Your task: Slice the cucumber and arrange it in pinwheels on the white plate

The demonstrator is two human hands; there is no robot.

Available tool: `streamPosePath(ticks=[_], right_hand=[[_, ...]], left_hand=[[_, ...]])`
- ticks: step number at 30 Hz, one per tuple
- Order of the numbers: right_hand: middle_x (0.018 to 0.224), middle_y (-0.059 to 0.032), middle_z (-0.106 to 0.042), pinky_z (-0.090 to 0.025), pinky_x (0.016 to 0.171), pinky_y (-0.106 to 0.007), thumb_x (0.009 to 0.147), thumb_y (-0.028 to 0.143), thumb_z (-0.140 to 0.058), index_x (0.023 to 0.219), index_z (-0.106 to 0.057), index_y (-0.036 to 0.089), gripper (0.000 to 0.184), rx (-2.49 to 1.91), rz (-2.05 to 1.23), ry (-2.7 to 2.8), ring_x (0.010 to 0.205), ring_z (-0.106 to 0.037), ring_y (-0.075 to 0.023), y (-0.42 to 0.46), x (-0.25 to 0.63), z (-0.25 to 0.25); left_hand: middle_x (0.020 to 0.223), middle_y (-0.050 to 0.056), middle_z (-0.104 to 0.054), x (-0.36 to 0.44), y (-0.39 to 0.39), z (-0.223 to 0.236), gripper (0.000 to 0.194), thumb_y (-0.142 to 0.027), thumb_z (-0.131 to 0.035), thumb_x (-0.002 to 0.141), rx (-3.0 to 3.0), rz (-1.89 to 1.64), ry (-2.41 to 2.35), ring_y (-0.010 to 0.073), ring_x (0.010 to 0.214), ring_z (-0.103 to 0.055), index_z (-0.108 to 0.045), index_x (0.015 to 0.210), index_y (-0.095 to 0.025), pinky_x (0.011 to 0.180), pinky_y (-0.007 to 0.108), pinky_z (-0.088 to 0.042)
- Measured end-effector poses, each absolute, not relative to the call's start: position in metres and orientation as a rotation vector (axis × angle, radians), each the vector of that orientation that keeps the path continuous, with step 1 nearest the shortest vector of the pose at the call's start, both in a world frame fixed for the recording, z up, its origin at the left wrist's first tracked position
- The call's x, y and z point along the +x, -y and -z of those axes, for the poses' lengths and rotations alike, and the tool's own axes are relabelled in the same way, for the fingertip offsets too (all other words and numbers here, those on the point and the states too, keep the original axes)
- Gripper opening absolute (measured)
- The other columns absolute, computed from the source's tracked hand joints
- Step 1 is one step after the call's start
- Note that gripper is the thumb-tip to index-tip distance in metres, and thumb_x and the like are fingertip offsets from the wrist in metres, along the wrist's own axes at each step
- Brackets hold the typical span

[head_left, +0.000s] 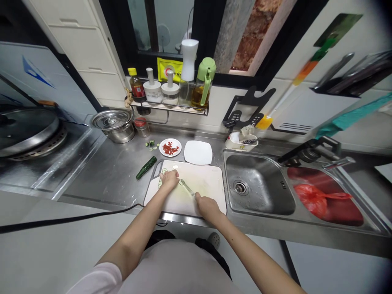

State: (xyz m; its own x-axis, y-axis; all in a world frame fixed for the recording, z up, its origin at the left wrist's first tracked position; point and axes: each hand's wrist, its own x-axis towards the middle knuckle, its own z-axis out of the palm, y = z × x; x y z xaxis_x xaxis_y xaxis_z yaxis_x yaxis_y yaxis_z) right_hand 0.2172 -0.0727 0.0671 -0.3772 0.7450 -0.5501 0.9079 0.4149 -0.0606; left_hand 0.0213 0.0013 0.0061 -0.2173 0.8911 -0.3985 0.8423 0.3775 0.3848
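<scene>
On the pale cutting board [211,179], my left hand [169,179] has its fingers curled over a row of cucumber slices [164,170]; the slices show at its far and left sides. My right hand [210,208] is closed round the handle of a narrow knife [188,189], whose blade points up and left toward the left hand. One thin round cucumber slice [181,182] is at the blade's tip. A dark green piece of cucumber [146,168] lies on the steel counter, left of the board. Beyond the board stand a plate of chopped red pieces [170,148] and a white square plate [198,152].
Cucumber scraps [151,144] lie by a lidded steel pot [114,124] and a red-capped jar [142,127]. To the right is a sink [260,179], with a red plastic bag [312,200] in its second basin. Bottles stand on a wall rack [171,107]. A covered pan [27,130] sits on the stove.
</scene>
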Motion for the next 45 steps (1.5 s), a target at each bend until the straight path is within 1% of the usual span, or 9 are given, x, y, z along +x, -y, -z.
streamPosePath(ticks=[5, 19, 26, 30, 34, 39, 42, 45], right_hand=[[0.099, -0.0164, -0.07, -0.047, 0.076, -0.031, 0.09, 0.006, -0.035, 0.123, -0.045, 0.014, 0.035, 1.417, 0.515, -2.213, 0.097, -0.068, -0.0251, 0.079, 0.227, -0.066], [0.101, -0.0166, -0.069, -0.045, 0.075, -0.032, 0.09, 0.008, -0.036, 0.121, -0.046, 0.015, 0.033, 1.421, 0.551, -2.184, 0.098, -0.067, -0.0265, 0.081, 0.228, -0.073], [0.102, -0.018, -0.069, -0.048, 0.076, -0.033, 0.089, 0.005, -0.034, 0.122, -0.045, 0.013, 0.037, 1.46, 0.543, -2.214, 0.098, -0.067, -0.0255, 0.074, 0.215, -0.07], [0.102, -0.0173, -0.069, -0.048, 0.077, -0.033, 0.089, 0.005, -0.034, 0.121, -0.047, 0.013, 0.035, 1.48, 0.556, -2.221, 0.099, -0.067, -0.0251, 0.073, 0.212, -0.069], [0.102, -0.0175, -0.069, -0.048, 0.077, -0.033, 0.089, 0.006, -0.035, 0.121, -0.047, 0.014, 0.035, 1.483, 0.564, -2.241, 0.099, -0.067, -0.0255, 0.074, 0.214, -0.071], [0.101, -0.0168, -0.069, -0.047, 0.076, -0.033, 0.088, 0.005, -0.035, 0.119, -0.047, 0.013, 0.035, 1.493, 0.583, -2.233, 0.099, -0.067, -0.0264, 0.079, 0.22, -0.075], [0.1, -0.0165, -0.069, -0.046, 0.076, -0.033, 0.089, 0.007, -0.036, 0.119, -0.047, 0.014, 0.033, 1.51, 0.603, -2.221, 0.098, -0.066, -0.0257, 0.081, 0.223, -0.074], [0.101, -0.0172, -0.068, -0.045, 0.075, -0.033, 0.09, 0.008, -0.035, 0.119, -0.046, 0.015, 0.032, 1.517, 0.621, -2.204, 0.097, -0.067, -0.0258, 0.083, 0.226, -0.071]], left_hand=[[0.093, 0.004, -0.072, 0.021, -0.001, -0.006, 0.011, -0.027, -0.062, 0.078, 1.49, -0.11, -2.077, 0.0266, 0.108, -0.057, -0.062, 0.089, -0.026, 0.093, 0.042, -0.028], [0.093, 0.005, -0.072, 0.021, -0.001, -0.006, 0.013, -0.025, -0.061, 0.077, 1.499, -0.119, -2.077, 0.0266, 0.109, -0.056, -0.063, 0.09, -0.025, 0.093, 0.042, -0.027], [0.092, 0.004, -0.072, 0.021, 0.0, -0.006, 0.013, -0.024, -0.061, 0.077, 1.516, -0.12, -2.072, 0.026, 0.108, -0.056, -0.062, 0.09, -0.025, 0.093, 0.042, -0.027], [0.092, 0.004, -0.072, 0.022, 0.0, -0.007, 0.014, -0.026, -0.061, 0.077, 1.527, -0.102, -2.083, 0.0262, 0.108, -0.057, -0.063, 0.09, -0.025, 0.094, 0.041, -0.028], [0.095, 0.005, -0.072, 0.024, 0.002, -0.01, 0.016, -0.026, -0.06, 0.077, 1.537, -0.104, -2.096, 0.0268, 0.109, -0.057, -0.064, 0.092, -0.026, 0.093, 0.041, -0.028], [0.101, 0.007, -0.071, 0.029, 0.014, -0.009, 0.02, -0.025, -0.053, 0.083, 1.574, -0.132, -2.126, 0.0289, 0.112, -0.054, -0.065, 0.099, -0.026, 0.092, 0.044, -0.028], [0.108, 0.007, -0.068, 0.033, 0.023, -0.006, 0.021, -0.03, -0.055, 0.083, 1.628, -0.165, -2.107, 0.0296, 0.112, -0.052, -0.064, 0.102, -0.027, 0.092, 0.044, -0.028], [0.112, 0.008, -0.066, 0.036, 0.029, -0.005, 0.021, -0.032, -0.057, 0.082, 1.653, -0.16, -2.108, 0.0297, 0.112, -0.051, -0.063, 0.101, -0.026, 0.092, 0.044, -0.028]])
